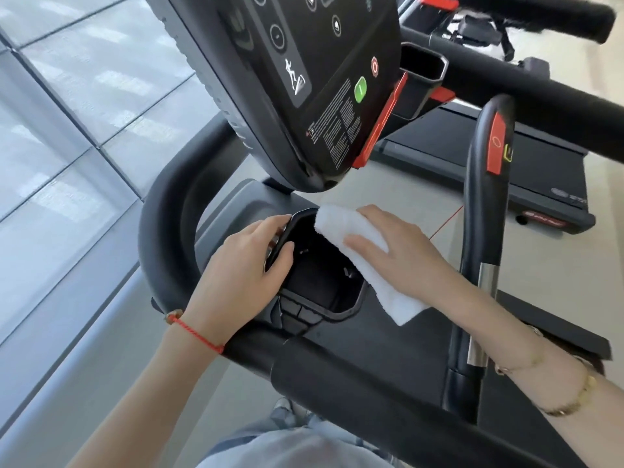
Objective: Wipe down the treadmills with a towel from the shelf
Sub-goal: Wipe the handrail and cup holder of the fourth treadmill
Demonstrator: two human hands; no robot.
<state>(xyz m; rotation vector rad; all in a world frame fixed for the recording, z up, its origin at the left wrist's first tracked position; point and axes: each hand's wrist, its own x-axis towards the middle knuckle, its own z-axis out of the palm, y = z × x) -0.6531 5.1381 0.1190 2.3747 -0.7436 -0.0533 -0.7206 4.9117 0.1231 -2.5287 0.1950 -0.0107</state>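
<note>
White towel (pixel 368 261) under right hand (pixel 401 244), beside left hand (pixel 243 271).

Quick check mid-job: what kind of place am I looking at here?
Most likely a gym. The right hand presses a white towel on a treadmill's cup holder, below its control console; a second treadmill stands alongside.

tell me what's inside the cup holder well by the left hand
The cup holder well looks dark and empty; the white towel under the right hand covers its right rim, hiding that edge.
</note>
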